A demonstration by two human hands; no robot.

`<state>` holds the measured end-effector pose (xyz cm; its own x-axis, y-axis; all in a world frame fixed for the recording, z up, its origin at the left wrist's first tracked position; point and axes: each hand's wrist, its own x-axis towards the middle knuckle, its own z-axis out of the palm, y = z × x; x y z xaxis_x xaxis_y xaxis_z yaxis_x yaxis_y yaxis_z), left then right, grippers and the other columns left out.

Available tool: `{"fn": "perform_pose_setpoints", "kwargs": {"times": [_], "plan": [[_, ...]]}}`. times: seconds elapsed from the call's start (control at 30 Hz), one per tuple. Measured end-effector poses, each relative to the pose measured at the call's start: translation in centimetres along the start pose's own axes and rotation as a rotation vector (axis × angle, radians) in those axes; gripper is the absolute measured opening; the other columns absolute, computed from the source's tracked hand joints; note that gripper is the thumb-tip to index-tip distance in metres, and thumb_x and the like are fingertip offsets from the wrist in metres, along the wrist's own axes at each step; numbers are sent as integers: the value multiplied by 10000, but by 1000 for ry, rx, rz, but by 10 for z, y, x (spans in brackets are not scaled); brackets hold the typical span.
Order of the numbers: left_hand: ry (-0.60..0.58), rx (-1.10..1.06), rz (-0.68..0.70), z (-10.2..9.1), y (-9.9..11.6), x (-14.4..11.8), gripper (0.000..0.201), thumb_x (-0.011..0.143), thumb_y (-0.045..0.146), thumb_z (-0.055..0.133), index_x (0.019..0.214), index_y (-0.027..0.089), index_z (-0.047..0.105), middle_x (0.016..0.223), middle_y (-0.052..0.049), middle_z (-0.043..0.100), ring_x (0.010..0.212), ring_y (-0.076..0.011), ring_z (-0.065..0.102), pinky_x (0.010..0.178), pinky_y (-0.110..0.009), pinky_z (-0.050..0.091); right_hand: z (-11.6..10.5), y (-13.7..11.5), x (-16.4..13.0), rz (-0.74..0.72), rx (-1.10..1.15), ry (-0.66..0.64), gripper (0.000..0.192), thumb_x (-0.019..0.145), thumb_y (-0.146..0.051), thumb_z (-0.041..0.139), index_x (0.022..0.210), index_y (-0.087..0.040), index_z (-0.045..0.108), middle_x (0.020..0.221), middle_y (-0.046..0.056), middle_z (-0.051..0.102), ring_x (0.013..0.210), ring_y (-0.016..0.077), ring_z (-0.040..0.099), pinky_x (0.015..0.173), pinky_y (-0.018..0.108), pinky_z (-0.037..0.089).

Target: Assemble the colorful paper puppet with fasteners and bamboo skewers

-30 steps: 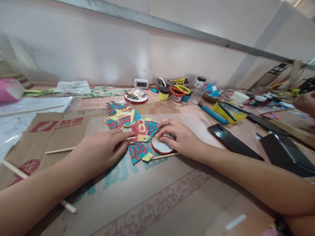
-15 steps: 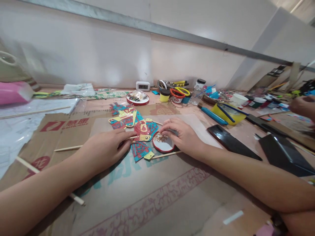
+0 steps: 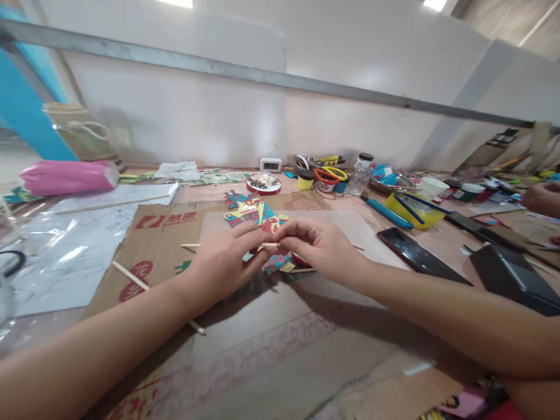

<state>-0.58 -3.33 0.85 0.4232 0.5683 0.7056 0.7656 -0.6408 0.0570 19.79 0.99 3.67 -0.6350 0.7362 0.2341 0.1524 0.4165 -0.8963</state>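
My left hand pinches a thin wooden stick between thumb and fingers, its tip pointing right. At that tip is a tiny metal loop that looks like a screw eye. The closed thumb and fingertips of my right hand are on it. Both hands are raised over a painted paper figure in blue, red and yellow, jointed with small metal fasteners. A red-rimmed dish is mostly hidden by my right hand.
Cardboard under a clear sheet covers the work area, with a loose stick at left. Behind stand a dish of small parts, a white clock and paint jars. A black phone lies right; another person's hand is beyond.
My right hand has come away from the dish of gold pieces and met the stick's tip. My left hand has lifted the stick off the figure. The view has shifted left.
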Motion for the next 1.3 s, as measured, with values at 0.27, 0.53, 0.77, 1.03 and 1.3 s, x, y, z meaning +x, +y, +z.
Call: {"fn": "perform_pose_setpoints", "kwargs": {"times": [0.27,0.53,0.77,1.03,1.3], "plan": [[-5,-85,-75,8,-7,2,128,927,224,564,978,187,675,870,-19,661,702,-114,618,630,-219,476,13,21,0,-184,-74,108,115,915,-175,557,1024,-211,565,942,10,688,913,135,664,834,289,525],[40,33,99,5,-6,0,183,986,276,465,990,195,630,898,-21,670,740,-126,650,616,-223,466,9,20,0,-160,-119,87,112,880,-128,578,944,-219,564,895,-23,673,848,118,661,793,261,515],[-57,78,77,4,-7,-6,135,938,285,504,969,194,599,893,-21,652,705,-134,626,597,-240,444,12,17,-4,-155,-191,55,99,882,-175,602,963,-225,578,903,-22,688,844,129,663,782,267,501],[-236,71,-98,6,-9,-1,186,923,326,478,960,205,615,921,-27,651,703,-150,619,589,-257,434,-61,-18,18,31,-896,-90,114,869,-262,611,817,-197,689,781,31,704,698,156,606,602,256,382],[-343,32,-177,0,-12,4,193,944,310,436,943,200,595,874,-23,637,727,-141,617,620,-246,436,-71,14,19,273,-996,-285,210,861,-303,564,935,-153,690,895,118,729,776,232,648,603,279,383]]}}
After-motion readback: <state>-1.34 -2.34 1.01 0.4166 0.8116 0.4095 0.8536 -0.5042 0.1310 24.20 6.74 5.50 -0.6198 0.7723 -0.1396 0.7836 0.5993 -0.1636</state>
